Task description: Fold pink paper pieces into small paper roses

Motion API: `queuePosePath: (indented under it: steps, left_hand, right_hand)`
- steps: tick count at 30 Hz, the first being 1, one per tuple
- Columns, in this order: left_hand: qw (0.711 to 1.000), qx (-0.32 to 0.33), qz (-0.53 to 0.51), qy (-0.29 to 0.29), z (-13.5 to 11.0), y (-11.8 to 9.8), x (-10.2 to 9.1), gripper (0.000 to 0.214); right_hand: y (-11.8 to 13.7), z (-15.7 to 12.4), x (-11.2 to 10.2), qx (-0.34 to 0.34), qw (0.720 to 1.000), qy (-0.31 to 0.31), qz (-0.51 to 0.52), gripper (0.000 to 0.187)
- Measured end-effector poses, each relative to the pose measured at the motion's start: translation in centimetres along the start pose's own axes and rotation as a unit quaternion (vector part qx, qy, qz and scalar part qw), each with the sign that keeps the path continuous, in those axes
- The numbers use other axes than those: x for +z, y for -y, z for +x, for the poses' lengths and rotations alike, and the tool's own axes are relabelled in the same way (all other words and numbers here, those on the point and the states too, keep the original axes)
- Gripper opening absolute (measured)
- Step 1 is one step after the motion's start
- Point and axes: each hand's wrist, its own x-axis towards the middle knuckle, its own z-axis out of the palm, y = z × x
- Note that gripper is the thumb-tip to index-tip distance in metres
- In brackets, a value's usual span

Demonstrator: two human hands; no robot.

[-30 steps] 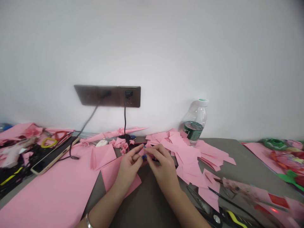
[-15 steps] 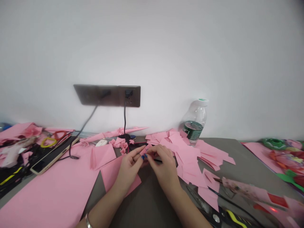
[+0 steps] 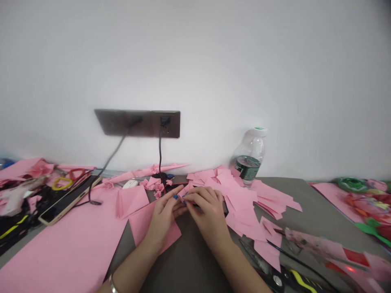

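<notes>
Both hands meet over the middle of the table around a small piece of pink paper (image 3: 184, 192). My left hand (image 3: 165, 212) is closed on its left side, thumb and fingers pinching it. My right hand (image 3: 208, 211) comes from the other side, its fingertips closed on the same piece. The fingers hide most of its folds. Beneath my left wrist lies a larger pink sheet (image 3: 142, 223). Many cut pink paper pieces (image 3: 241, 199) are heaped beside my right hand. Small pink paper flowers (image 3: 159, 188) sit just beyond my left hand.
A clear bottle (image 3: 250, 156) stands by the wall behind the paper heap. At left are a phone (image 3: 69, 200), scissors (image 3: 62, 184) and a big pink sheet (image 3: 65, 244). A glue gun (image 3: 330, 248) with a glowing red light and dark pliers (image 3: 276, 278) lie at right.
My left thumb has shifted up and left along the small pink paper. My right fingers have curled further over it and moved slightly left. Everything else stays put.
</notes>
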Motion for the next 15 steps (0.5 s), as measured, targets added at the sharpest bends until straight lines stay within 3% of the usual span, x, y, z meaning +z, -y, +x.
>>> queuePosePath:
  steps: [9, 15]
  left_hand:
    - [1.0, 0.008, 0.006, 0.011, 0.19, -0.04, -0.02, 0.029]
    - [1.0, 0.008, -0.015, 0.002, -0.01, -0.12, 0.14, 0.03]
  right_hand:
    - [-0.07, -0.15, 0.13, 0.014, 1.0, 0.009, 0.017, 0.006]
    - [-0.5, -0.3, 0.4, -0.005, 1.0, 0.003, 0.016, 0.011]
